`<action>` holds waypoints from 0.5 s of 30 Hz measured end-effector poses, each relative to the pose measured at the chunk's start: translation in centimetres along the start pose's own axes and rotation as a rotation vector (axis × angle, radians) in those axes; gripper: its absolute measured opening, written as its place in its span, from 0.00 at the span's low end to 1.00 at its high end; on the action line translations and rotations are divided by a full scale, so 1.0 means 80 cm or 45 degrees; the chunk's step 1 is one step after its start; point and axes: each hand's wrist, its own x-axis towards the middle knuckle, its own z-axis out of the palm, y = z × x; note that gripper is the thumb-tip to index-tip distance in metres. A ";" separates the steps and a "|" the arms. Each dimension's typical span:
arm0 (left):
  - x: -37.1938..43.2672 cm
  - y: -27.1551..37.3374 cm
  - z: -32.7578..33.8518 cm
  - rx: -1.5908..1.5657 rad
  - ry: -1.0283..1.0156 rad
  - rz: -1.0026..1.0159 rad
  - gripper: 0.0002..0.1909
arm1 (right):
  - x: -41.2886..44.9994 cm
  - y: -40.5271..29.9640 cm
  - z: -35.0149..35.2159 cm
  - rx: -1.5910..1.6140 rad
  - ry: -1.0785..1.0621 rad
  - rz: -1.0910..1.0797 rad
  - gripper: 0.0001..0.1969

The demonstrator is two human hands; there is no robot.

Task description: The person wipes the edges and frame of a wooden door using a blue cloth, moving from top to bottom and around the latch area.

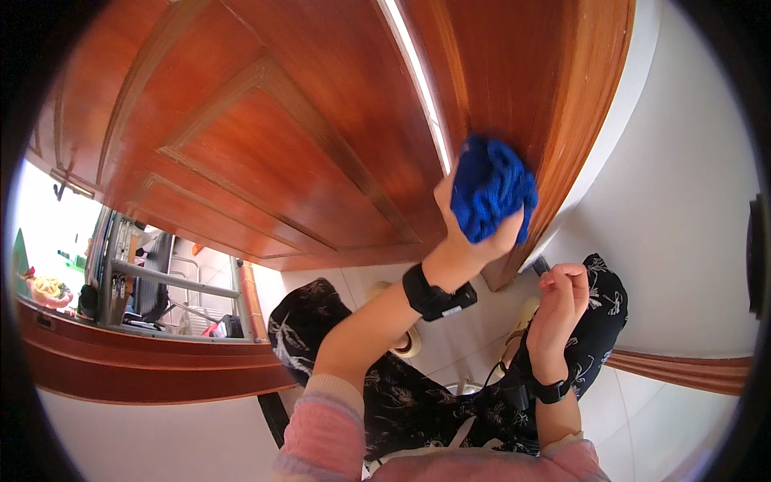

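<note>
My left hand (482,223) grips a bunched blue cloth (494,184) and presses it against the lower part of the reddish-brown wooden door frame (512,78). Much of the palm and several fingers are behind the cloth. Left of it is the panelled wooden door (289,150), with a bright gap between door and frame. My right hand (560,307) hangs near my right knee, its fingers curled and holding nothing. Both wrists wear black bands.
A white wall (674,211) rises on the right, with a wooden skirting board (680,370) at its foot. Pale floor tiles (440,343) lie between my feet. At the left, a metal frame (174,280) and folded chairs show past the door.
</note>
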 end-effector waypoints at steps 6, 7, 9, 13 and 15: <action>-0.104 -0.077 -0.022 0.191 -0.124 0.224 0.21 | 0.013 0.004 -0.009 0.024 0.015 -0.061 0.03; -0.112 -0.078 -0.024 0.278 -0.210 0.194 0.24 | 0.014 0.006 -0.011 0.011 0.015 -0.059 0.03; -0.118 -0.080 -0.023 0.366 -0.291 0.161 0.27 | 0.014 0.011 -0.012 0.007 0.036 -0.067 0.03; -0.083 -0.068 -0.009 0.209 -0.117 0.225 0.30 | 0.014 0.016 -0.016 0.005 0.030 -0.006 0.03; -0.034 -0.041 -0.002 0.022 -0.103 0.056 0.31 | 0.014 0.017 -0.015 -0.008 0.043 -0.010 0.03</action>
